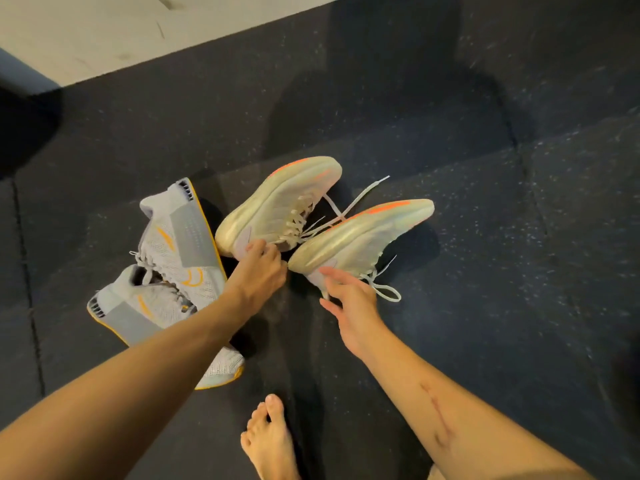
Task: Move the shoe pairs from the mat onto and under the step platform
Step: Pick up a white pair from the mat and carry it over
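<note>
my left hand [258,268] pinches the heel of the cream shoe [277,206] at 12 o'clock on the dark mat [519,237]. my right hand [349,299], fingers loosely spread, touches the heel of its twin [360,237] at 1 o'clock (laces tangled between them). grey-and-yellow pair [166,268] lies at 9 o'clock, bare foot [266,441] at 6.

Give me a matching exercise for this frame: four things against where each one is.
Things:
1. left hand
2. right hand
3. grey and yellow trainers
4. bare foot

Places:
A. bottom centre of the view
B. at the heel of the cream shoe nearer the trainers
C. lying left of the cream pair
D. at the heel of the other cream shoe

Pairs: 1-B, 2-D, 3-C, 4-A
</note>
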`<state>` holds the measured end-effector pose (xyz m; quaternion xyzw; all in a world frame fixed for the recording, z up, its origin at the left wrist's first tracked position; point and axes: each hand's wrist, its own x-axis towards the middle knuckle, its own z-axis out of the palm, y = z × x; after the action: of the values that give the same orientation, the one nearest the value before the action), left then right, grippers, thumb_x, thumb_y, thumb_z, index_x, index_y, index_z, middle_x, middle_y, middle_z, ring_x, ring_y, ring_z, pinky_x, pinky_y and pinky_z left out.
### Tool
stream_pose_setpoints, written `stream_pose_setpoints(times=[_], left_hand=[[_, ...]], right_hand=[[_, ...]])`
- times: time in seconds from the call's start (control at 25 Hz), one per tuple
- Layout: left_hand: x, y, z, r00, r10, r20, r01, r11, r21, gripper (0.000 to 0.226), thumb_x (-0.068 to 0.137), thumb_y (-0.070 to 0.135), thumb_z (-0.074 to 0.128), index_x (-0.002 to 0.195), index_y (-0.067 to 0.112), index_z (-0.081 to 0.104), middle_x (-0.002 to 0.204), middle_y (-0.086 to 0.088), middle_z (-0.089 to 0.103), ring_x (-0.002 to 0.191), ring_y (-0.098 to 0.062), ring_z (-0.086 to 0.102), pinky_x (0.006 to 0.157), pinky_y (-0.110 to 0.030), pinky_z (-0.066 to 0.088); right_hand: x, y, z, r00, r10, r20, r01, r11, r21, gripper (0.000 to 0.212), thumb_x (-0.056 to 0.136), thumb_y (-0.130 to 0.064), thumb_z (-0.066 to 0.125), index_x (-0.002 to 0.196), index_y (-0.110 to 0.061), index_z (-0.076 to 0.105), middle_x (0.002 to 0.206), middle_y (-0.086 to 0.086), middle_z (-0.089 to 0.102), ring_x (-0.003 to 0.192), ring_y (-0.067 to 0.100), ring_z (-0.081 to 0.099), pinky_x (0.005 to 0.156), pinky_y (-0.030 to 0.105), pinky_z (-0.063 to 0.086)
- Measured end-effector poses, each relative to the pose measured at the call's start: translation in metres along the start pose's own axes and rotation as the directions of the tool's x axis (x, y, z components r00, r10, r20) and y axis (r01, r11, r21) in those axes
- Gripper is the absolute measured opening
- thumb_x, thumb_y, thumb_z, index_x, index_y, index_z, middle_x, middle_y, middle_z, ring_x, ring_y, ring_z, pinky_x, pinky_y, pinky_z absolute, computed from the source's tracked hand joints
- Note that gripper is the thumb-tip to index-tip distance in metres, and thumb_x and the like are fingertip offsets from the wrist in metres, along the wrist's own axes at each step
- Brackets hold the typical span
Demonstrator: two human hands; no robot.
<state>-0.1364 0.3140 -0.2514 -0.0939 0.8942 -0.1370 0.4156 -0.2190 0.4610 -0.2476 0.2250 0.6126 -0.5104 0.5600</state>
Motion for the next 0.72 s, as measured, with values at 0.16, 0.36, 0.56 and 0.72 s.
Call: stream_pose_setpoints(times=[0.16,0.36,0.56,0.72], left_hand=[[-0.009,-0.049,-0.008,0.980,0.024,-0.198,0.001,0.992,0.127,0.028,0.094,0.015,0.043,0.122,0.012,0.048,0.116,-0.005,0.057,0.107,-0.024,0.052,0.089,-0.034,0.039],[-0.030,-0.087,-0.090,0.979,-0.090,-0.181,0.049,0.975,-0.218,0.034,0.088,0.013,0.052,0.123,0.011,0.054,0.123,-0.006,0.054,0.115,-0.025,0.049,0.082,-0.034,0.042],[-0.109,-0.115,-0.229,0.948,-0.310,0.068,0.228,0.514,-0.827,0.027,0.088,0.021,0.056,0.105,0.001,0.061,0.081,-0.006,0.056,0.075,-0.025,0.054,0.060,-0.030,0.040],[-0.206,-0.153,-0.335,0.966,-0.217,0.137,0.177,0.174,-0.969,0.038,0.085,0.001,0.051,0.122,-0.004,0.058,0.104,-0.017,0.063,0.078,-0.028,0.064,0.059,-0.025,0.054]], right_hand=[[-0.020,-0.023,0.000,0.957,-0.289,0.007,0.268,0.877,-0.399,0.025,0.084,-0.006,0.068,0.093,-0.029,0.073,0.100,-0.011,0.062,0.095,0.012,0.058,0.076,0.016,0.051],[-0.074,-0.097,-0.011,0.887,-0.445,0.121,0.393,0.592,-0.704,0.063,0.078,-0.005,0.066,0.131,-0.036,0.054,0.113,-0.009,0.057,0.114,0.021,0.053,0.105,0.047,0.039],[-0.181,-0.194,-0.009,0.860,-0.491,0.139,0.461,0.630,-0.625,0.048,0.079,-0.010,0.065,0.121,-0.033,0.064,0.105,-0.001,0.066,0.095,0.013,0.056,0.074,0.022,0.053],[-0.302,-0.270,-0.023,0.848,-0.523,0.091,0.490,0.707,-0.510,0.044,0.082,-0.005,0.052,0.104,-0.038,0.072,0.109,-0.007,0.066,0.090,0.010,0.065,0.065,0.023,0.056]])
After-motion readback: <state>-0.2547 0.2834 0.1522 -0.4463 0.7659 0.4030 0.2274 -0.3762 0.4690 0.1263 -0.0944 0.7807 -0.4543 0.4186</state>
